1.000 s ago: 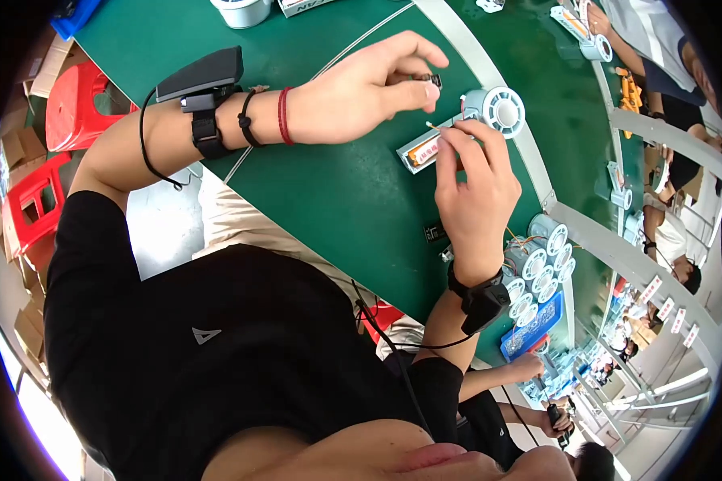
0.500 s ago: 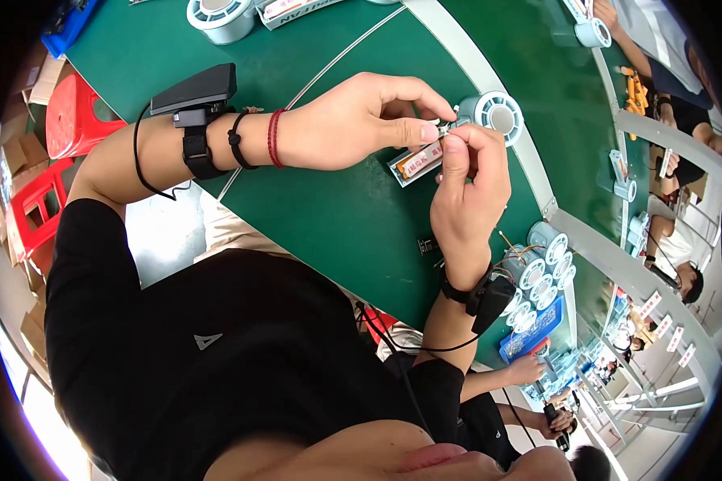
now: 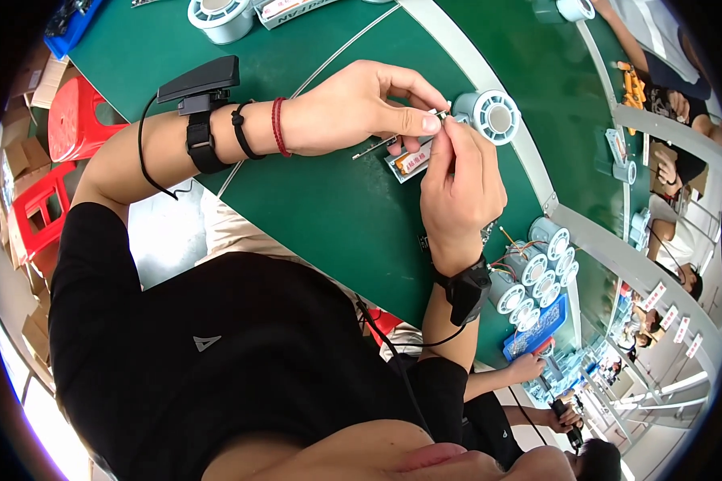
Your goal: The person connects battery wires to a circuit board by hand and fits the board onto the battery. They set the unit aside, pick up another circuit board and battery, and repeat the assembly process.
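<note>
My left hand (image 3: 345,112) is closed in a pinch of thumb and fingers on a small green-and-white electronic part (image 3: 440,115). Fingertips of my right hand (image 3: 465,172) press together on the same part, hiding most of it. Just beyond them lies a pale blue handheld fan; its round head (image 3: 496,118) rests by the table's metal strip. The fan's handle (image 3: 413,162), with a white label and something orange, shows partly under my hands. A thin strip (image 3: 372,147) appears below my left palm. Beside my right wrist is a small dark circuit board (image 3: 490,231).
Several pale blue fan heads with wires (image 3: 537,268) cluster at the right, near a blue tray (image 3: 541,329). Another fan head (image 3: 221,18) and a box (image 3: 297,11) are at the far edge. Red stools (image 3: 80,120) stand left. Co-workers' hands (image 3: 528,367) work at the right.
Both hands have shifted slightly up, staying together at the fingertips; my right hand has turned and moved left. The thin strip and the circuit board by my right wrist now show.
</note>
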{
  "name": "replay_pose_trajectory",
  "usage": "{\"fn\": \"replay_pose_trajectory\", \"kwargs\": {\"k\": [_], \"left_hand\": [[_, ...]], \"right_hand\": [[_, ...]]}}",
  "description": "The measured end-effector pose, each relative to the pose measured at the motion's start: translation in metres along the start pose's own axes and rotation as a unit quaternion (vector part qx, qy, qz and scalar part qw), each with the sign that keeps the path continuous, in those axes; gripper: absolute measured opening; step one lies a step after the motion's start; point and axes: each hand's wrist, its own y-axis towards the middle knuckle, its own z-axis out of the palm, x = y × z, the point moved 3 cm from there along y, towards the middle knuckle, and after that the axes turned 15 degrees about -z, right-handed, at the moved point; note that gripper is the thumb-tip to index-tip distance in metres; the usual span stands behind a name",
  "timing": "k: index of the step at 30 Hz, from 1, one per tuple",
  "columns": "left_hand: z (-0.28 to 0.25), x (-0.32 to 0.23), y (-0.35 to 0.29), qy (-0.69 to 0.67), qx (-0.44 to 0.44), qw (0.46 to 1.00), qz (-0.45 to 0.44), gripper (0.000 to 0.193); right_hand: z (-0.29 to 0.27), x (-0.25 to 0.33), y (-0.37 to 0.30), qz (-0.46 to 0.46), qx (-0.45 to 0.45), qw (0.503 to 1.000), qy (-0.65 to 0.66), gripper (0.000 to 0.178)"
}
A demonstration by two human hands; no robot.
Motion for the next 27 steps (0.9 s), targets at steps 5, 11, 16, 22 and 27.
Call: {"fn": "replay_pose_trajectory", "kwargs": {"k": [5,11,16,22,27], "left_hand": [[0.001,0.000,0.002,-0.004,-0.014,0.999,0.029,0.023],[0.004,-0.001,-0.005,0.063,-0.044,0.994,0.080,0.023],[0.005,0.003,-0.004,0.102,-0.079,0.982,0.139,0.023],[0.004,0.000,-0.003,0.126,-0.087,0.980,0.129,0.025],[0.011,-0.013,-0.010,0.123,-0.069,0.989,0.052,0.023]], "right_hand": [[-0.002,-0.003,0.001,-0.016,-0.010,1.000,-0.002,0.013],[-0.004,-0.004,0.000,-0.010,0.006,1.000,-0.023,0.014],[-0.005,-0.001,0.002,-0.033,0.020,0.998,-0.042,0.014],[-0.005,-0.006,0.000,-0.046,-0.001,0.998,-0.036,0.015],[-0.009,-0.006,-0.001,-0.062,0.026,0.997,-0.037,0.016]]}}
